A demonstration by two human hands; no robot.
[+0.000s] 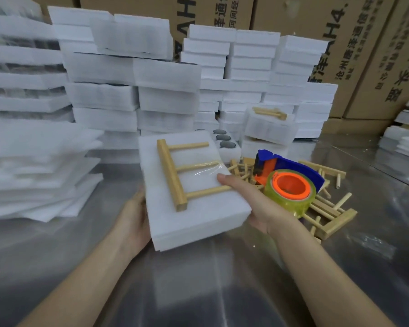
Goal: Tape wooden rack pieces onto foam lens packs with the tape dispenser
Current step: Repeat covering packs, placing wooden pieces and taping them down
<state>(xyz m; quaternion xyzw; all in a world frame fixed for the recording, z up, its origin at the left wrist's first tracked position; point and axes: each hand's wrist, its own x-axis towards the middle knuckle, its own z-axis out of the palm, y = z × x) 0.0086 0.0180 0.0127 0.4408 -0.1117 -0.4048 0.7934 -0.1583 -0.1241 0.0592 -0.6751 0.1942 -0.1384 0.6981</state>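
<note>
- Holds a white rectangular foam pack (198,215) tilted above the near middle of the shiny metal tabletop (198,291), clear of its surface.
- Clasps the pack's left edge with the left hand (132,223), fingers tucked out of sight beneath.
- Clamps the pack's right edge with the right hand (253,201), thumb pressed flat on top, fingers under.
- Bears on its top face a pale wooden rack piece (171,175): one bar, three pegs pointing right.
- Pins the middle peg's end under a strip of clear tape (208,169), just beside the thumb tip.
- Behind the right hand, lying untouched on the tabletop: a blue and orange tape dispenser (291,185) with a yellowish roll, its near side partly hidden by that hand.
- Around and under the dispenser, toward the right edge: a heap of loose wooden rack pieces (328,215).
- Just past the pack's far corner and partly blocked by it: a white foam block of dark round lenses (224,140).
- Farther back: a finished foam pack topped with a rack (269,121).
- Along the far edge: tall stacks of white foam packs (118,90).
- At the left edge: flat foam sheets (40,173).
- Beyond everything: printed brown cardboard boxes (354,43).
</note>
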